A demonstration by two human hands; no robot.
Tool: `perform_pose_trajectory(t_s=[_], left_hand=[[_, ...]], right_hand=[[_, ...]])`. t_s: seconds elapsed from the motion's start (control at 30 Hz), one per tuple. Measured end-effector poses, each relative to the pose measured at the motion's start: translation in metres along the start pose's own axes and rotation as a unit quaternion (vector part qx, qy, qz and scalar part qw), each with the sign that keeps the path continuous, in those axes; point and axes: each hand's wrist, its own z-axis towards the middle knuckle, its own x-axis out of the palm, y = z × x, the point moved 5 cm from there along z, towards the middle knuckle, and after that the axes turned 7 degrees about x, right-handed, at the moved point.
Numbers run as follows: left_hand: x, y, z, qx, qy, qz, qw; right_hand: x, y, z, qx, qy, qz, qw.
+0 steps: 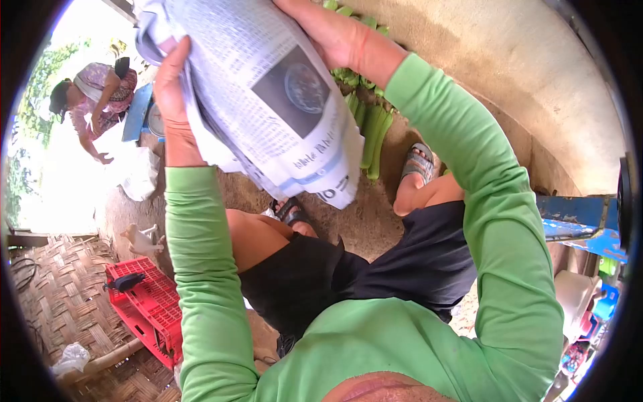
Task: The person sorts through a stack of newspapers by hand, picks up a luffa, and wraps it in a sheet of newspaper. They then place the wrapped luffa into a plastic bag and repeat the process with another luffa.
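A folded newspaper [234, 87] with a dark printed picture is held up in front of me, over the ground. My left hand [173, 87] grips its left edge, thumb up and the other fingers mostly hidden behind the sheets. On the upper right side, my right hand [328, 30] has hold of the paper, its fingertips hidden or cut off by the frame's top. Beyond and partly behind the newspaper, long ridged green vegetables [377, 137] lie in a row on the ground, close to my feet.
Another person [100, 94] bends at the left beside a blue scale [142, 117] and a white bag [140, 174]. A cat [140, 239] is near a red plastic crate [147, 301] and woven matting [63, 281]. A pale curved surface [495, 40] borders the upper right.
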Motion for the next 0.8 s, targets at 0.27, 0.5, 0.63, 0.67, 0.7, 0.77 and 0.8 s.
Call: perform_pose_trajectory(t_s=[0.27,0.5,0.63,0.67,0.7,0.77,0.8], left_hand=[[0.016,0.054,-0.034,-0.177,0.09,-0.284,0.938],[0.011,0.061,-0.022,-0.133,0.029,-0.185,0.973],[0.011,0.053,-0.02,-0.101,-0.009,-0.096,0.99],[0.01,0.049,-0.018,-0.073,-0.001,-0.072,0.995],[0.01,0.044,-0.019,-0.045,0.01,-0.047,0.998],[0.018,0.035,-0.022,-0.032,0.058,-0.096,0.993],[0.024,0.031,-0.022,-0.025,0.085,-0.123,0.988]], right_hand=[[-0.037,-0.021,-0.04,-0.036,-0.017,-0.041,0.998],[-0.055,0.002,-0.053,-0.093,-0.092,-0.065,0.989],[-0.059,0.001,-0.05,-0.058,-0.098,-0.059,0.992],[-0.055,0.002,-0.048,-0.066,-0.079,-0.054,0.993],[-0.049,0.004,-0.046,-0.076,-0.062,-0.05,0.994],[-0.034,0.006,-0.045,-0.062,-0.04,-0.021,0.997],[-0.028,0.007,-0.045,-0.057,-0.033,-0.008,0.998]])
